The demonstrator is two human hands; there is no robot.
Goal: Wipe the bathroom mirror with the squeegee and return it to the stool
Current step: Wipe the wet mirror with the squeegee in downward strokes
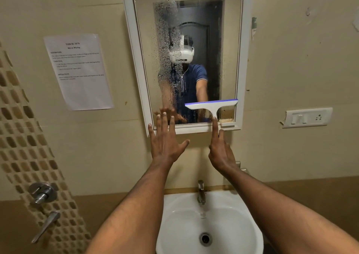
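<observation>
The white-framed mirror (240, 46) hangs on the wall above the sink. Water droplets cover a vertical band on its left half; the right half looks wiped. A white squeegee (210, 105) with a blue blade lies flat against the lower right of the glass, blade level and uppermost. My right hand (220, 149) holds its handle from below, with the index finger stretched up along the handle. My left hand (165, 138) is spread flat, fingertips resting on the mirror's lower left edge. The stool is out of view.
A white basin (174, 232) with a chrome tap (201, 192) sits directly below my arms. A printed task sheet (78, 71) is taped to the wall on the left. A switch and socket plate (308, 117) is on the right wall, and shower valves (41, 193) on the left.
</observation>
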